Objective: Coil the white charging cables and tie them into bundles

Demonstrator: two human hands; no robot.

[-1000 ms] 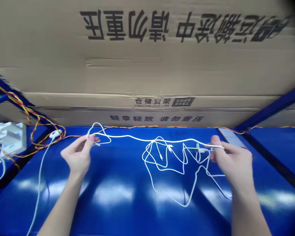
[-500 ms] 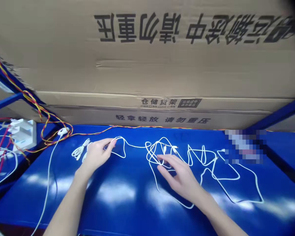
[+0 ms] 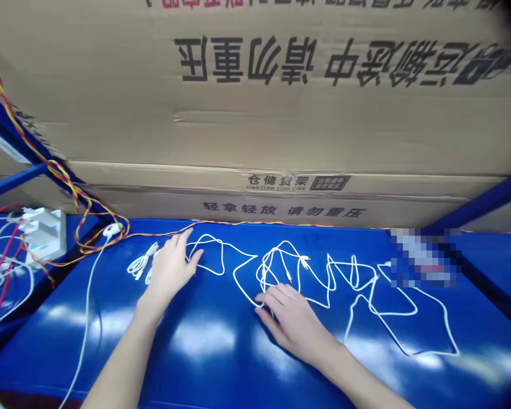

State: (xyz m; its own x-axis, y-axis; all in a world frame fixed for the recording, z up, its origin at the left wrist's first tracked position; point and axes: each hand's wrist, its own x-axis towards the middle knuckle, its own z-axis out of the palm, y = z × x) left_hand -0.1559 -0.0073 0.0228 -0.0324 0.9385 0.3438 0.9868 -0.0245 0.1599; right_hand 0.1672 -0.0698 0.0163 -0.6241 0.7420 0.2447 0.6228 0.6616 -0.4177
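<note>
Over the left part of the blue shelf, my left hand (image 3: 170,266) has its thumb and fingers apart, beside a loop of thin white cable (image 3: 223,255). My right hand (image 3: 296,321) is lower and nearer the middle, its thumb and fingertips closed on a bend of white cable. Behind the right hand lies a loose tangle of white cable with small plugs (image 3: 305,262) at its ends. A tied bundle of white cable (image 3: 140,261) rests left of my left hand; another bundle is partly hidden by that hand.
Large cardboard boxes (image 3: 255,136) stand behind the blue shelf (image 3: 196,369). More white cable (image 3: 445,318) zigzags to the right. A white power adapter block (image 3: 46,236) sits at left among red and white wires. Yellow-red twisted wire (image 3: 85,199) runs down the blue frame.
My left hand has opened and let go of the cable loop. My right hand has moved slightly left and toward me and closed, pulling a strand out from the tangle.
</note>
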